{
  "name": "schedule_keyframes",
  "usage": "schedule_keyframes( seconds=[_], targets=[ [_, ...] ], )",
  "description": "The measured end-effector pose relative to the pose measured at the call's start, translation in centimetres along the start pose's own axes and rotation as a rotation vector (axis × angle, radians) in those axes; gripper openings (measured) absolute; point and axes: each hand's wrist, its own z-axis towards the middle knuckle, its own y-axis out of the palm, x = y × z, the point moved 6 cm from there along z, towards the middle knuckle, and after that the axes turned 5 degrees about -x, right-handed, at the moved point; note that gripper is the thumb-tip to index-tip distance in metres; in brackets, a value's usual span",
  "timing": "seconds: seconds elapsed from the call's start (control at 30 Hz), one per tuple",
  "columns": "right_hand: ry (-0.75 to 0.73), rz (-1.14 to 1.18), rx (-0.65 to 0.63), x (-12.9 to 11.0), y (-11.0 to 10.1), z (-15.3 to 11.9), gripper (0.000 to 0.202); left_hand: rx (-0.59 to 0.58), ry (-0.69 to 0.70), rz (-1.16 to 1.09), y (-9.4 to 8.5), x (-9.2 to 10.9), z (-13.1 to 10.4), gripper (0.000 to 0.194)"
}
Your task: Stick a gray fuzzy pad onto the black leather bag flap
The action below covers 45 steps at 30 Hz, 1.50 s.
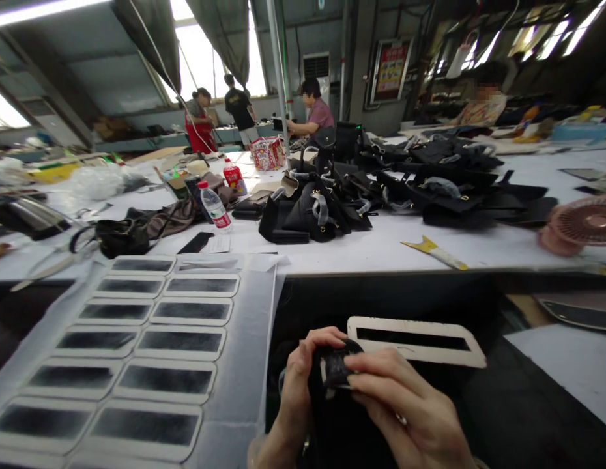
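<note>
Pinching hands: both are closing on one small black piece (336, 370); neither is hanging free.
Left hand (294, 381): it is cupping the near side, with its fingertips curling over the far top edge.
Right hand (413, 404): its fingers are reaching in from the right and pressing on the piece's face and side.
Black piece: it is sitting between the hands, low in the view, just before the near edge of the white table (371, 251). Its top is rounding over, and a pale patch is showing on its left. Its lower part is merging with dark material, so where it ends I cannot tell.
Weight: it is looking light enough for fingertips, though I am only judging by its small size.
Stiffness: the curved top is suggesting something bendable but firm, probably padded or layered.
Surface: it is showing a dull shine in places; smooth spots may be slipping a little under dry fingertips.
Fragility: nothing is looking brittle; hard pressing could be creasing or marking the face.
Best hold: the left hand is suiting the outer curve as a support, while light fingertips are suiting the right edge, off the face.
Pale oblong frame (430, 356): it is lying just beyond the hands, looking thin and flat, and better lifted by its rim.
Translucent sheet (242, 365): it is spreading to the left, carrying rows of oblong panels (166, 376).
</note>
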Motion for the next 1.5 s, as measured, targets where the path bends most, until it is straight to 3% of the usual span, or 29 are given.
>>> schedule_keyframes(
  seconds=[0.07, 0.17, 0.37, 0.57, 0.8, 0.97, 1.23, 1.5],
  targets=[
    [0.162, 0.072, 0.106, 2.3, 0.3, 0.7, 0.026, 0.012, -0.015, -0.031, -0.2, -0.3, -0.1, 0.062],
    [0.391, 0.169, 0.197, 4.8, 1.4, -0.1, 0.031, 0.030, -0.014, 0.019, -1.1, -0.6, -0.2, 0.055],
    [0.623, 0.290, 0.191, 6.8, 3.9, -3.1, 0.028, 0.111, -0.030, 0.181, -2.5, -0.2, -0.2, 0.038],
    [0.598, 0.262, 0.243, 6.6, 4.6, -2.3, 0.032, 0.188, -0.093, 0.197, -2.6, -0.3, -0.3, 0.039],
    [0.296, 0.020, 0.287, 4.9, 4.3, -1.0, 0.047, 0.173, -0.184, 0.306, -2.8, -0.7, -0.3, 0.045],
    [0.220, -0.107, 0.243, 4.8, 4.8, -1.1, 0.052, 0.183, -0.163, 0.349, -2.1, -0.2, -0.3, 0.041],
    [0.275, -0.074, 0.254, 5.0, 4.8, -1.3, 0.045, 0.229, -0.112, 0.351, -1.4, 0.6, -0.5, 0.038],
    [0.471, -0.099, 0.248, 6.2, 4.5, -0.7, 0.038, 0.152, -0.062, 0.399, -1.3, 0.5, -0.4, 0.035]
  ],
)
